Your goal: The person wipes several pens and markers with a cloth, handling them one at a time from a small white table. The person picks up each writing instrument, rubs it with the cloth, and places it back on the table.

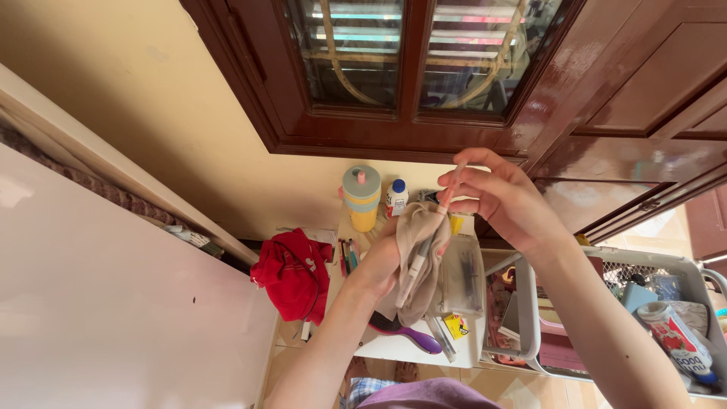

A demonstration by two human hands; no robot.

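Being wiped: a slim pen-shaped stick, whitish with a pink tip, slanting upward from lower left to upper right, above a small white table. Wrapping its lower half, a beige cloth, bunched in the left hand, fingers closing tight around cloth and stick together. Pinching the pink upper end, the right hand, thumb and fingertips narrowing on the stick, remaining fingers curling loosely. Lying beneath, a purple hairbrush and a clear pouch. Standing farther back by the wall, a yellow and teal lidded cup and a small white bottle with a blue cap. Crumpling at left, a red garment. Sitting at right, a white plastic basket holding clutter.
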